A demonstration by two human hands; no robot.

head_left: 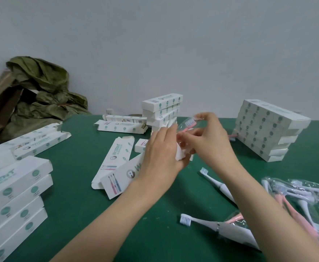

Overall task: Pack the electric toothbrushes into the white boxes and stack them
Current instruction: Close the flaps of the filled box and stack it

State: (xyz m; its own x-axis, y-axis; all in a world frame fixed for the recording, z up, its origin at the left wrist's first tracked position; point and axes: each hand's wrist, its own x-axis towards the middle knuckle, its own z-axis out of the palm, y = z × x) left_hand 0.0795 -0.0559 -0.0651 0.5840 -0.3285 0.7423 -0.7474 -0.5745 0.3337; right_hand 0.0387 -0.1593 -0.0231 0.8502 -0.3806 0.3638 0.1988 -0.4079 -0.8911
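Both hands are up over the middle of the green table (154,214). The left hand (160,156) has its fingers wrapped round the far end of a long white box (120,178), which slants from near-left up toward the hands, the open end tucked in the palm. The right hand (211,140) pinches a pink toothbrush (187,128) between thumb and fingertips. It looks to be in a clear plastic sleeve, bristle head pointing up and far, just above the box's open end. Can't tell if the handle is already inside the box; the hands cover that bit.

Closed boxes sit in three piles: a leaning stack (162,108) far behind the hands, a bigger stack (268,129) far right, and a pile (13,195) at the near left edge. Open boxes lie around too — one (115,157) just left of the held box, a couple (120,126) further back, more (39,140) on the left side.

Two white toothbrushes (217,184) lie loose on the table near right, partly under the right forearm. Beside them at the right edge there's a heap of bagged toothbrushes (296,195), pink and white, in crinkly clear plastic.

Far left, off the table, there's a crumpled olive-green bag (41,91) against the wall.
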